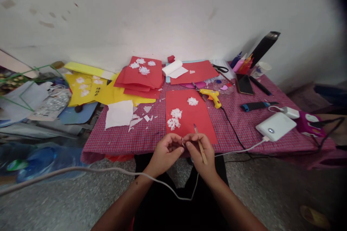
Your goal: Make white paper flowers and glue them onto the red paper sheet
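Both hands meet over the near edge of a red paper sheet [191, 115]. My left hand [168, 151] is closed, its fingertips pinching a small white paper piece [183, 143] that is mostly hidden. My right hand [200, 155] pinches at the same spot, and a wooden stick with a dark tip [202, 151], perhaps a brush, is tucked between its fingers. On the red sheet, three ruffled white paper flowers lie beyond the hands: one flower [192, 101] at upper right, another [176, 113] nearer, and the third [173, 123] closest to the left edge.
White paper [119, 113] and torn scraps [135, 120] lie left. Behind are stacked red sheets [138, 75] with more flowers and a paper roll [172, 68]. Rightward are a yellow glue gun [213, 96], a utility knife [255, 106] and a power bank [275, 126]. A white cable [116, 169] crosses my forearm.
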Available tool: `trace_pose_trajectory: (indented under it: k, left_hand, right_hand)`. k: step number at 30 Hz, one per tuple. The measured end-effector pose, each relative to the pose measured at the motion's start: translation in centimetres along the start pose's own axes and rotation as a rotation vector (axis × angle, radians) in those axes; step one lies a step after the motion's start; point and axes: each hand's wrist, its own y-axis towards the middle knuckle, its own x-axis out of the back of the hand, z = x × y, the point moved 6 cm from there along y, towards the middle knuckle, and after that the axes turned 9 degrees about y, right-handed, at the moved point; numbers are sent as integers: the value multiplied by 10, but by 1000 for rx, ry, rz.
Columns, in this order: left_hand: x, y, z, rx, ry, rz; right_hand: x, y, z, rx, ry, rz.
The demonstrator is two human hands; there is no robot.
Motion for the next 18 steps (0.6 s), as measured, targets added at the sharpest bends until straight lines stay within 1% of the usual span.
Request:
trace_pose_trajectory:
  k: [5, 7, 11, 14, 18]
  left_hand:
    - [5, 2, 8, 14, -26, -100]
    - [7, 3, 12, 31, -32, -119]
    - [8, 0, 13, 59, -27, -115]
    - [8, -2, 9, 74, -42, -102]
    - [7, -4, 3, 83, -40, -84]
  right_hand:
    - [-5, -7, 2, 57, -59, 66]
    - [-5, -8, 2, 62, -61, 73]
    - [6, -5, 1, 66, -70, -16]
    - [14, -3, -2, -2, -67, -55]
    - [13, -3, -4, -127, 39, 1]
